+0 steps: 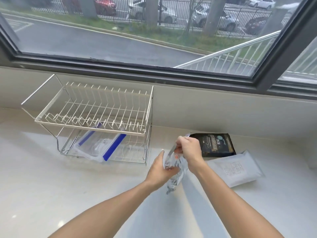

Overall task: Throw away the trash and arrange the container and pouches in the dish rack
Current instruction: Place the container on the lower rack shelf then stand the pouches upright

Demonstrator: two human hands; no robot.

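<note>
While a clear container with blue clips point(101, 146) already sits on the lower tier of the white wire dish rack point(96, 115), the left hand point(160, 170) cups a crinkled silver pouch point(173, 169) above the counter; the right hand point(187, 148) pinches its top. A black pouch point(217, 144) and a grey pouch point(236, 169) lie just right. The silver pouch probably goes racked or binned next.
</note>
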